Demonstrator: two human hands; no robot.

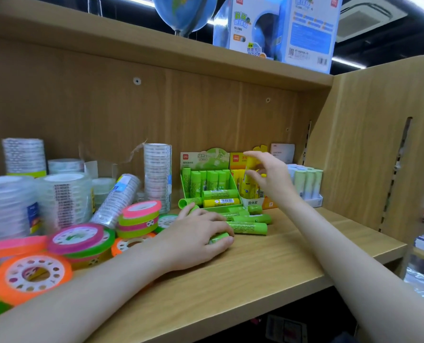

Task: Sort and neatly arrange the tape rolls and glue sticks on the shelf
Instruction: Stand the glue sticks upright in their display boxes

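Far left on shelf (268, 256): tape rolls (82, 237), likely light, stiff, apt to roll. Left hand (196, 233) curled round green glue stick (219, 237); smooth, probably slippery, best gripped mid-barrel. Right hand (270, 175) released, fingers spread over yellow glue box (243, 179).

two hands (196, 233), three glue boxes (206, 174)

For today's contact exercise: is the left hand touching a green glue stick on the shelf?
Touching. The head view shows the left hand with fingers curled round a green glue stick, whose end pokes out beside the thumb.
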